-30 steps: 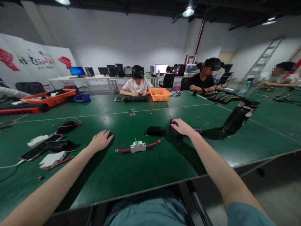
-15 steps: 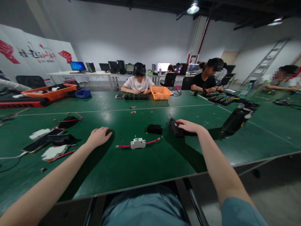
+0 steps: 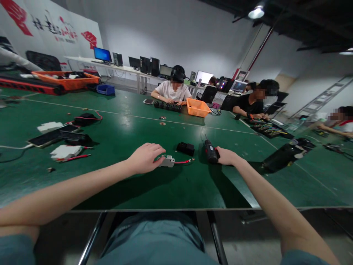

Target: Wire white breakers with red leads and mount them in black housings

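Observation:
A small white circuit breaker (image 3: 168, 161) lies on the green table (image 3: 143, 193). A red wire with a metal lug (image 3: 183, 162) runs from its right side. My left hand (image 3: 147, 157) is over the breaker's left end and hides it, fingers stretched and thumb apart; whether it touches is hard to tell. Farther right, my right hand (image 3: 225, 156) is closed around the rear of a black cordless drill (image 3: 211, 152), whose thin bit points away from me; some fingers are hidden behind it. Between the hands, beyond the breaker, lies a black block-shaped part (image 3: 185, 148).
At left are a phone (image 3: 51, 136), another white breaker with red wires (image 3: 66, 152) and a black part (image 3: 85, 119). A black bottle-like object (image 3: 286, 156) is at right. Across the table a person (image 3: 172, 90) sits beside an orange bin (image 3: 198, 108); other people sit farther right.
My left hand has moved right, from bare table to the breaker. My right hand has shifted to the drill's rear end. The whole view has tilted and turned.

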Action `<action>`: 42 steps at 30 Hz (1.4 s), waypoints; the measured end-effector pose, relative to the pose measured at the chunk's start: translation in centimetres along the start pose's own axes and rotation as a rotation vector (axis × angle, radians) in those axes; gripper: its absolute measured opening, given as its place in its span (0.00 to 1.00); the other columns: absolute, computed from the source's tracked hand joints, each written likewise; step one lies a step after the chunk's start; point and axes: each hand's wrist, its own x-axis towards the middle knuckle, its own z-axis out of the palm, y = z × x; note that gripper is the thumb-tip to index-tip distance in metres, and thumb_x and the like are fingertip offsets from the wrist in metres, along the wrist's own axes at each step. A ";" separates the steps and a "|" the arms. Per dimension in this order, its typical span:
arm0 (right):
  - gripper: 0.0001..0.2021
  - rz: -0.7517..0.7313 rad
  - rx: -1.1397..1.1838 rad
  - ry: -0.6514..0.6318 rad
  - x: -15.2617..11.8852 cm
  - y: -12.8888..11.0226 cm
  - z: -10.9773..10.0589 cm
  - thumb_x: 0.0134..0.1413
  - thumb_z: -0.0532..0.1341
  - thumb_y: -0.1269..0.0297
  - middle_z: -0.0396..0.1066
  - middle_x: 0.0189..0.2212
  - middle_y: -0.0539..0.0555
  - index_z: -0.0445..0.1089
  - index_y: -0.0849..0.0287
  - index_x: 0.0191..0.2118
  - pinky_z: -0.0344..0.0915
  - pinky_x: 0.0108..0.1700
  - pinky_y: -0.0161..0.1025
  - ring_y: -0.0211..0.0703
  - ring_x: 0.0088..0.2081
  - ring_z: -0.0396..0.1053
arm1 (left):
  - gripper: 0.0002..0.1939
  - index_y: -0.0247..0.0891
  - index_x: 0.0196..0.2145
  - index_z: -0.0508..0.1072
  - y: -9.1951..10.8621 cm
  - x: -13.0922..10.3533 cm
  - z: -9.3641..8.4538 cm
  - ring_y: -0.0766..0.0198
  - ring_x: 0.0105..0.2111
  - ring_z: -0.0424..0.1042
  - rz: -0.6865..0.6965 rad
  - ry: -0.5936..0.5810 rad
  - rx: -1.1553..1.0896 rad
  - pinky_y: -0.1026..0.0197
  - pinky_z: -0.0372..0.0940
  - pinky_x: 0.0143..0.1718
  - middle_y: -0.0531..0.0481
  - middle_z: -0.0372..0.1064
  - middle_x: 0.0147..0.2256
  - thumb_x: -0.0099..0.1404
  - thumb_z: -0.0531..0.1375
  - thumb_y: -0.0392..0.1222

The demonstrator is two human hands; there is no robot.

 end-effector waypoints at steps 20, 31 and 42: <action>0.24 0.055 1.272 0.259 -15.8 -8.4 -3.7 0.47 0.68 0.45 0.71 0.32 0.55 0.69 0.58 0.43 0.67 0.37 0.43 0.47 0.33 0.69 | 0.14 0.40 0.45 0.71 1.8 4.4 3.4 0.51 0.40 0.77 -0.004 -0.300 -0.077 0.58 0.68 0.33 0.43 0.75 0.43 0.63 0.59 0.46; 0.21 -0.061 1.547 -0.163 -21.7 -14.5 -3.5 0.53 0.66 0.46 0.69 0.29 0.54 0.73 0.59 0.42 0.67 0.32 0.38 0.40 0.29 0.66 | 0.13 0.35 0.44 0.69 1.9 3.8 4.1 0.52 0.38 0.76 0.032 -0.215 -0.040 0.59 0.66 0.31 0.41 0.72 0.41 0.65 0.56 0.44; 0.23 -0.072 1.363 -0.208 -20.1 -15.6 -2.8 0.50 0.68 0.43 0.71 0.30 0.53 0.74 0.58 0.41 0.68 0.34 0.39 0.40 0.30 0.68 | 0.09 0.37 0.41 0.71 1.7 3.8 4.3 0.53 0.38 0.76 0.021 -0.209 -0.090 0.59 0.66 0.33 0.42 0.72 0.40 0.65 0.56 0.42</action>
